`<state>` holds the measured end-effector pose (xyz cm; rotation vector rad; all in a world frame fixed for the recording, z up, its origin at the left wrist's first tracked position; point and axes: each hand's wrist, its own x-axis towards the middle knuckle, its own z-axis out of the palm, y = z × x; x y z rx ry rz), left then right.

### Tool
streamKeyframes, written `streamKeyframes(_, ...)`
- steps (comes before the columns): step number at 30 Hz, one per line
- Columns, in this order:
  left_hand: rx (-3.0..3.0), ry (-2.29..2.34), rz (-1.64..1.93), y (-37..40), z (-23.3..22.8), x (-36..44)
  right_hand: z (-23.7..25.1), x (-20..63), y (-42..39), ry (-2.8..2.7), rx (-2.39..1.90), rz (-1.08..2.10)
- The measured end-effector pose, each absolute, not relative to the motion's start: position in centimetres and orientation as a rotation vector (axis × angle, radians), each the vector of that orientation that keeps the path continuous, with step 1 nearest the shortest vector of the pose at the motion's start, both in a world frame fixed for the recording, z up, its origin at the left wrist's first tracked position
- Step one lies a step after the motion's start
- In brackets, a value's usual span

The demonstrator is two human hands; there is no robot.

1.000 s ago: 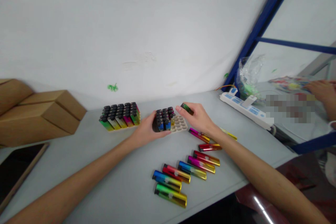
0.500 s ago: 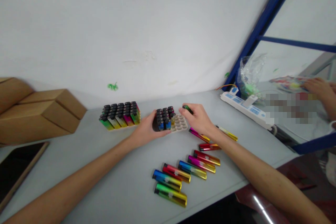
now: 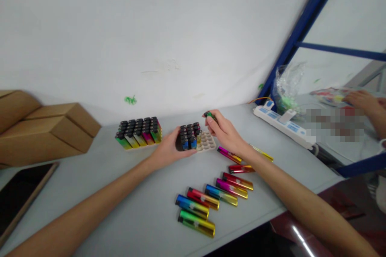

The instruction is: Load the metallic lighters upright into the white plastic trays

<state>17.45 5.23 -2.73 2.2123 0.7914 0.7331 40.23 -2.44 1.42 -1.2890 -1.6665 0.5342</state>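
Lighter (image 3: 209, 115): pinched at the right hand's fingertips, just above the tray's bare sockets near the wall.
Axis: long axis tilted, dark cap up and to the left; the lower end was hidden in the fingers.
Right hand (image 3: 224, 134): closed on the lighter.
Left hand (image 3: 167, 148): wrapped around the half-filled tray (image 3: 208, 141), steadying it.
Technique: best stood upright over an empty socket, then pressed straight down.
Surroundings: loose lighters (image 3: 211, 194) lay on the table (image 3: 135, 209); full tray (image 3: 138, 132) to the left.

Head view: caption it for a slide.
Right hand holds a lighter above a half-filled tray steadied by the left hand.
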Motion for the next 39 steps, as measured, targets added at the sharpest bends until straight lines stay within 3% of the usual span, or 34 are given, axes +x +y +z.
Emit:
streamKeyframes(14, 2.188, 0.792, 0.735, 4.9, -2.4, 17.5, 3.2, 42.9, -2.5, -1.753, -1.179, 0.900)
streamKeyframes(29, 2.199, 0.818, 0.731, 4.9, -2.4, 17.5, 2.7, 42.5, -2.4, -2.064, -1.223, 0.562)
streamKeyframes(39, 2.186, 0.828, 0.726, 4.8, -2.2, 17.6, 1.7, 40.8, -2.4, -1.926, -1.246, 0.691)
